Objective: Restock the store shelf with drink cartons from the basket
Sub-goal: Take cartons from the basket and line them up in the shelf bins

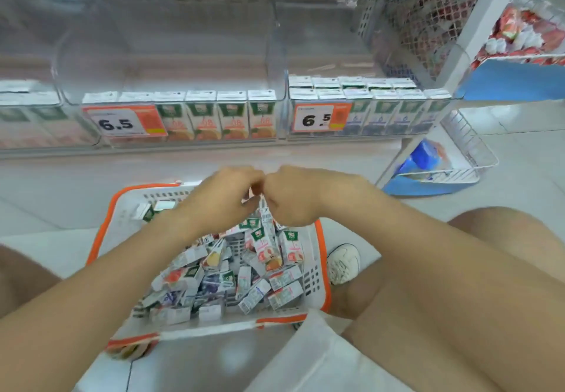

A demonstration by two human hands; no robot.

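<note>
Both meet over the basket (324, 257): our left hand (226, 196) & right hand (293, 199), fingers (249, 182) curled, seem to pinch the top of a carton pack (267, 242) hanging upright, nearer the right; shelf (183, 150) far ahead.

Both arms stretched fwd, L hand (223, 199) & R hand (293, 199) knuckle to knuckle, fingers (247, 182) curled in, pinching a carton (266, 232) top between 'em

Both shelf price tags (123, 122) (319, 119) read "6.5".
</note>
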